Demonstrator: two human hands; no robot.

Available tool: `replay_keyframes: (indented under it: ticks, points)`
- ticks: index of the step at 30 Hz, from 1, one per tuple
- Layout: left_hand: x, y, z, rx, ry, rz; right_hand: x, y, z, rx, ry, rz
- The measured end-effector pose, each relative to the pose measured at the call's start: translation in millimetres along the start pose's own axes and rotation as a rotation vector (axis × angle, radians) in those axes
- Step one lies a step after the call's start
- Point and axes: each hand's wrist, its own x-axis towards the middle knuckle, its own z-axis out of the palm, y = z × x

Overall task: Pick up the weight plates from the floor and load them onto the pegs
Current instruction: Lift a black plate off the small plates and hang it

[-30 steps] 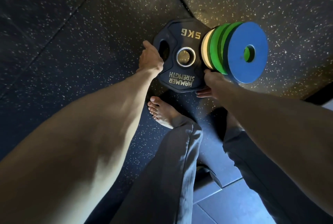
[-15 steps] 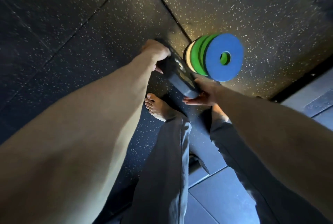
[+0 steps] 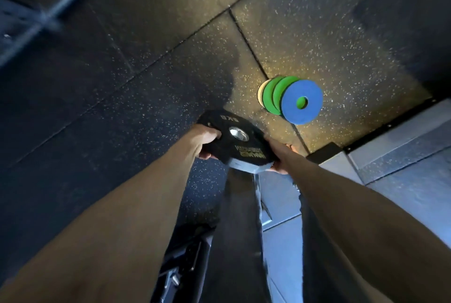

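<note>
Black plate (image 3: pixel 240 150) hangs tilted above the floor (image 3: pixel 146 58), near the coloured stack (image 3: pixel 290 100), left hand (image 3: pixel 207 143) and right hand (image 3: pixel 278 156) each with fingers clamped round opposite rims; best keep both grips firm, carry it close, and square its bore (image 3: pixel 238 133) to a peg, none visible.

The floor (image 3: pixel 117 112) is dark rubber matting flecked with pale speckles, laid in large tiles with thin seams (image 3: pixel 246 41) between them. A warm yellowish pool of light (image 3: pixel 322 41) falls across its upper right. Paler blue-grey slabs (image 3: pixel 402 156) border it at right. A blurred grey metal beam (image 3: pixel 48 15) crosses the upper left corner.
</note>
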Motion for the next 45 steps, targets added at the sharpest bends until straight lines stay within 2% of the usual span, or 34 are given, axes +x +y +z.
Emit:
replay_keyframes:
  ticks: [4,8,11,14,16,20,25,31,38,42,45]
  points:
    - [-77,-36,-7,-0.244,0.028,0.013,-42,-16,14,-0.136,0.012,-0.127]
    - [-148,-81,-5,-0.425,0.026,0.019,-118,-33,30,-0.372,-0.005,-0.186]
    - [-189,-119,11,-0.622,-0.006,0.014,-155,-40,47,-0.700,0.001,-0.219]
    - [-222,-154,40,-0.862,-0.018,0.011,-176,-43,66,-1.074,0.128,-0.425]
    - [-241,-180,65,-1.027,-0.013,0.011,-225,-29,83,-1.269,0.177,-0.566]
    - [-266,-233,123,-1.346,-0.134,0.016,-317,19,112,-1.544,0.237,-0.726]
    - [-294,-293,203,-1.644,-0.186,-0.008,-361,103,120,-1.886,0.082,-0.942]
    - [-327,-369,302,-1.928,-0.180,-0.060,-395,233,99,-2.282,-0.056,-1.110]
    - [-348,-468,439,-2.183,-0.083,-0.095,-410,406,43,-2.498,-0.137,-1.171]
    - [-337,-536,540,-2.343,0.027,-0.154,-418,526,0,-2.616,-0.320,-1.210]
    - [-335,-576,605,-2.618,0.083,-0.193,-428,615,-27,-2.722,-0.444,-1.330]
